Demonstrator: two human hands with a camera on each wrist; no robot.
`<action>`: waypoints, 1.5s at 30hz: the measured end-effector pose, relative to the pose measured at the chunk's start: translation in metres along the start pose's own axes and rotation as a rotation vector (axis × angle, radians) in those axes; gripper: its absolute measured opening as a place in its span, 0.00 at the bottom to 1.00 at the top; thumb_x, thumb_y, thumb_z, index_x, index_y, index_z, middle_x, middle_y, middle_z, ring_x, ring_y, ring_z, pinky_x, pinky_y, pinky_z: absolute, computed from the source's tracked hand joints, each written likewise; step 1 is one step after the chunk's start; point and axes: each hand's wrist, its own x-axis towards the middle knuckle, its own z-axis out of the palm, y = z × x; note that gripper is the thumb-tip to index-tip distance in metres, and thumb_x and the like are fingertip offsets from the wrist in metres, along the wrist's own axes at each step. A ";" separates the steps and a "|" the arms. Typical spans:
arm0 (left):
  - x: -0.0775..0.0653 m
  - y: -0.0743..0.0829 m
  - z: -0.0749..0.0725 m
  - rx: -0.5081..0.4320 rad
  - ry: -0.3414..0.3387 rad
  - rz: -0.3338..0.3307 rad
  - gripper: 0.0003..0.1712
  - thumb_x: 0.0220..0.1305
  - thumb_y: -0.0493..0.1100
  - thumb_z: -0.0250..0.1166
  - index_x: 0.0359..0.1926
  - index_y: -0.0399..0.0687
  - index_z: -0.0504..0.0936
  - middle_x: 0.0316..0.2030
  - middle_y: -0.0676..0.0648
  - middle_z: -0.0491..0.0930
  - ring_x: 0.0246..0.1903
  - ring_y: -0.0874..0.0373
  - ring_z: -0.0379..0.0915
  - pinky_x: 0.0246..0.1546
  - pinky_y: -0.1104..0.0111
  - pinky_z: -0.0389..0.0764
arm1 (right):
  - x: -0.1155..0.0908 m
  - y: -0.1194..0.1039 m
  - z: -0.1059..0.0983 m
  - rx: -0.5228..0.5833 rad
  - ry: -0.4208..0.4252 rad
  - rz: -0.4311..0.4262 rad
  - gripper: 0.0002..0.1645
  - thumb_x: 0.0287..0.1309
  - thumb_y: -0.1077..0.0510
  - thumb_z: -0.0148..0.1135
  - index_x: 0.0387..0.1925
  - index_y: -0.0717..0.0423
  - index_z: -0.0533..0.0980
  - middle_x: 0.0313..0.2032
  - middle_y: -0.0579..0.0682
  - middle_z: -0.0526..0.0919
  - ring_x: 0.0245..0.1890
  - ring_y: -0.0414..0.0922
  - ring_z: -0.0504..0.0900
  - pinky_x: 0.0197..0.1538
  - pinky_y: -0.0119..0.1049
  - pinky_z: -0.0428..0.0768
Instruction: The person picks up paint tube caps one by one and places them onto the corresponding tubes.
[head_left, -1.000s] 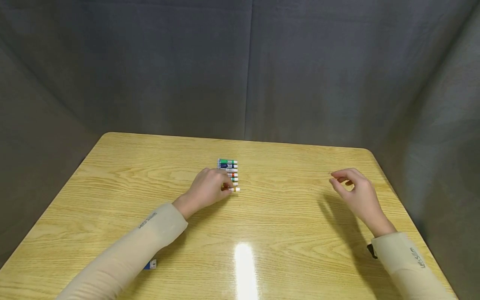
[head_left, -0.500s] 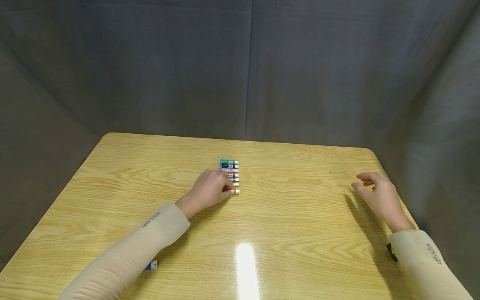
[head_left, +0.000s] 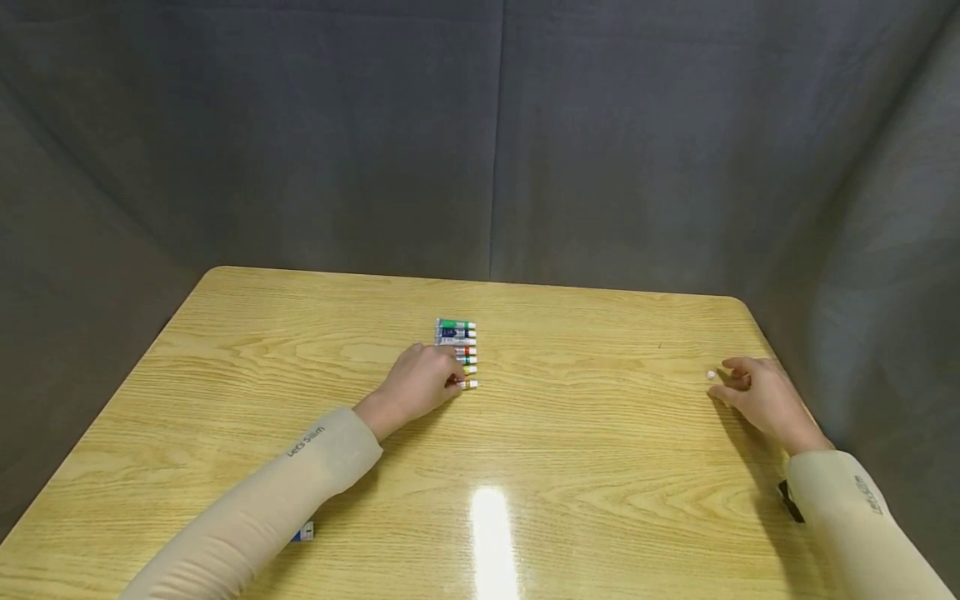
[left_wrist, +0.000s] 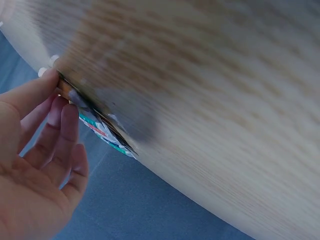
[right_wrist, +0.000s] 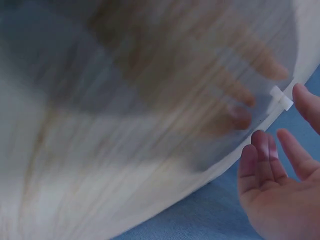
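Observation:
Several small paint tubes (head_left: 456, 325) lie side by side in a row on the wooden table, white caps facing right. At the row's near end, my left hand (head_left: 422, 379) pinches an orange-banded paint tube (head_left: 468, 384) between thumb and fingers, covering most of its body. The left wrist view shows the thumb over that tube's side, close on the tabletop. Far to the right, a small white cap (head_left: 711, 375) sits on the table just left of my right hand (head_left: 761, 398). The thumb and fingers there are spread apart, as the right wrist view of the cap (right_wrist: 282, 98) also shows.
A blue item with a white end (head_left: 303, 532) lies partly hidden under my left forearm. The wooden table (head_left: 570, 467) has rounded far corners, and a grey curtain (head_left: 480, 150) hangs behind it. My right hand is near the table's right edge.
My right hand has moved right, lowered and spread its fingers; the white cap now lies on the table before it. My left hand has brought its paint tube slightly nearer.

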 end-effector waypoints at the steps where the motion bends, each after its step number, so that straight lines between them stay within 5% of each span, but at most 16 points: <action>1: 0.000 0.000 0.000 0.008 0.001 0.005 0.02 0.61 0.42 0.76 0.35 0.51 0.93 0.36 0.52 0.89 0.31 0.61 0.81 0.36 0.64 0.76 | 0.001 0.001 0.000 0.003 -0.001 -0.005 0.36 0.66 0.53 0.69 0.63 0.77 0.70 0.49 0.74 0.80 0.48 0.64 0.77 0.51 0.59 0.76; 10: 0.001 0.000 0.000 0.015 0.009 -0.004 0.02 0.62 0.41 0.75 0.35 0.50 0.93 0.35 0.51 0.88 0.32 0.59 0.82 0.41 0.60 0.81 | 0.015 0.000 0.006 0.048 -0.015 0.068 0.22 0.69 0.53 0.66 0.54 0.68 0.79 0.45 0.66 0.85 0.40 0.50 0.81 0.41 0.36 0.76; 14: 0.000 0.001 0.000 0.015 0.008 -0.008 0.02 0.62 0.41 0.75 0.36 0.49 0.93 0.35 0.50 0.88 0.33 0.58 0.83 0.41 0.60 0.81 | 0.016 -0.005 0.008 0.042 -0.021 0.062 0.15 0.69 0.57 0.64 0.47 0.66 0.82 0.43 0.64 0.86 0.36 0.44 0.79 0.39 0.35 0.75; 23: 0.002 0.002 0.001 0.043 0.008 -0.014 0.03 0.63 0.41 0.74 0.33 0.49 0.92 0.35 0.51 0.88 0.32 0.58 0.81 0.38 0.60 0.79 | 0.011 -0.025 0.010 0.066 -0.056 0.024 0.14 0.69 0.58 0.64 0.47 0.65 0.83 0.40 0.61 0.88 0.33 0.40 0.78 0.35 0.34 0.75; 45: 0.001 0.002 0.000 0.036 0.030 -0.015 0.03 0.62 0.40 0.74 0.31 0.50 0.91 0.33 0.51 0.88 0.29 0.60 0.77 0.37 0.62 0.77 | -0.002 -0.066 0.002 0.097 0.034 -0.081 0.14 0.71 0.56 0.63 0.50 0.62 0.83 0.45 0.61 0.87 0.40 0.49 0.82 0.36 0.32 0.78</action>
